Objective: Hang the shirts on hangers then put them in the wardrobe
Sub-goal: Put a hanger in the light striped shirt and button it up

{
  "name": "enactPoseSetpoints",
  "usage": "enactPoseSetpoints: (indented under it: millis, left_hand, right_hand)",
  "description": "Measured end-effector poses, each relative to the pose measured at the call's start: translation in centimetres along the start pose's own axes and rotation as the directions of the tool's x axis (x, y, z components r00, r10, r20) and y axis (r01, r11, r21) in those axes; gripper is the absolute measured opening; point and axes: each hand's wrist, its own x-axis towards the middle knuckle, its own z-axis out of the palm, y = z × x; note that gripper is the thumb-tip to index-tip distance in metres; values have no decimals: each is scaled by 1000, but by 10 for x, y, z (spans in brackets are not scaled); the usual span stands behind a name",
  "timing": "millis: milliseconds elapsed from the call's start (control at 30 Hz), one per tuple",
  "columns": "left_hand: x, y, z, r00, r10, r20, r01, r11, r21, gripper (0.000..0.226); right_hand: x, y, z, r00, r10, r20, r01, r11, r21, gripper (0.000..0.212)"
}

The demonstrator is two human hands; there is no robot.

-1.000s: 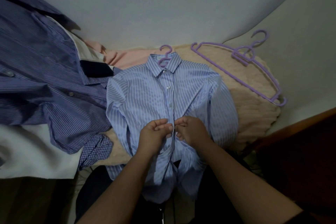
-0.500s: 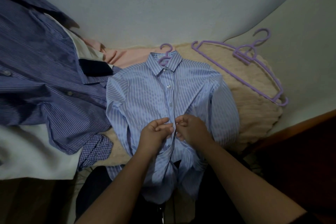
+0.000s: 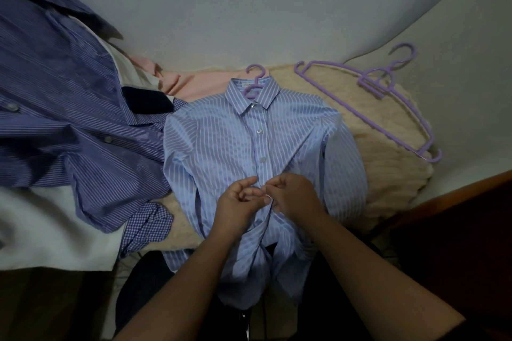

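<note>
We see the light blue striped shirt (image 3: 221,152) lying flat on the fuzzy beige blanket (image 3: 388,163), its hem over the near edge, a purple hanger (image 3: 253,83) in its collar, while the left hand (image 3: 238,202) and right hand (image 3: 293,196) pinch its button placket together.

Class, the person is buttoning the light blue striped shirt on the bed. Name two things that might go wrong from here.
1. The light blue striped shirt hangs off the bed edge; both hands tugging its placket may slide it down.
2. Only the purple hanger hook shows, so the shoulders might sit unevenly.
</note>
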Motion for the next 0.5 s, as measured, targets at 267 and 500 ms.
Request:
enactPoseSetpoints:
  millis: [267, 500]
  left_hand:
    - [5, -4, 0, 1000, -12, 5, 12, 999, 42, 46]
    - [11, 11, -7, 981, -190, 28, 190, 982, 8, 30]
  right_hand:
    - [3, 1, -2, 999, -10, -35, 12, 999, 43, 26]
    - [7, 5, -8, 991, -119, 67, 115, 991, 64, 31]
